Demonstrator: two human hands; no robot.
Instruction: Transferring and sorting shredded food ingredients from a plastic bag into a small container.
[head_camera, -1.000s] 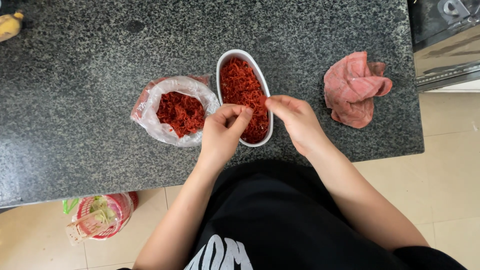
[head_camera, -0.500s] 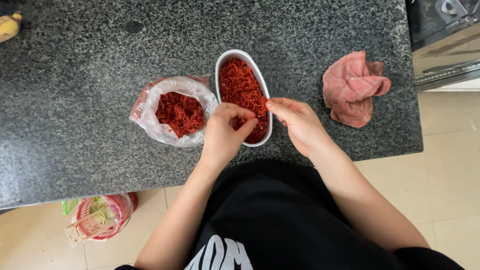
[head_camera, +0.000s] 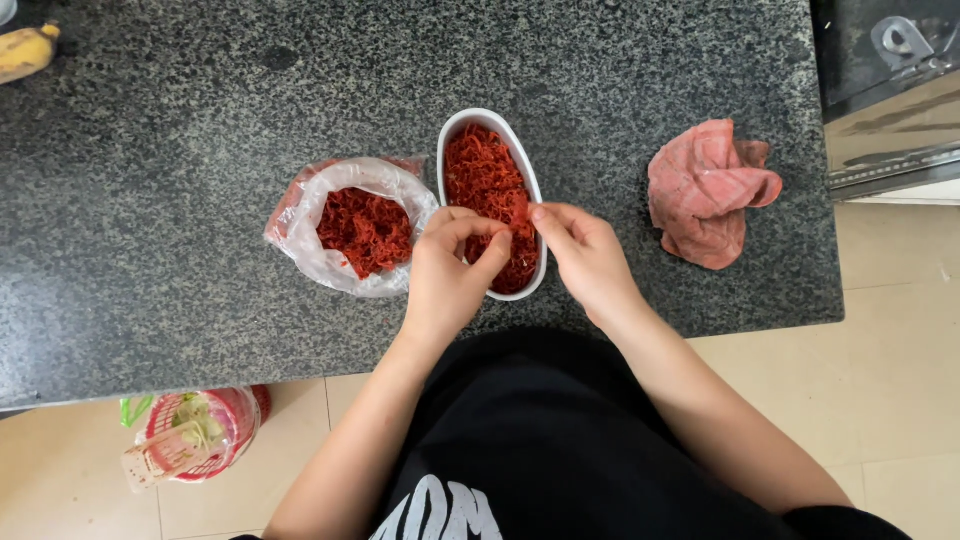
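A white oval dish (head_camera: 449, 135) full of red shredded strands stands on the dark speckled counter (head_camera: 180, 150). Left of it lies an open clear plastic bag (head_camera: 300, 235) holding more of the same red shreds (head_camera: 365, 230). My left hand (head_camera: 450, 275) hovers over the near end of the dish, fingers curled and pinching at the strands. My right hand (head_camera: 585, 255) is beside it at the dish's right rim, thumb and fingers pinched on a small red clump between both hands.
A crumpled pink cloth (head_camera: 710, 190) lies on the counter to the right. A banana end (head_camera: 25, 50) shows at the far left corner. A pink basket (head_camera: 195, 430) sits on the floor below the counter edge. A metal appliance (head_camera: 890, 70) is at the right.
Both hands have shifted slightly up over the dish's near end and closed together on a clump of red shreds. The bag, dish and cloth have stayed put.
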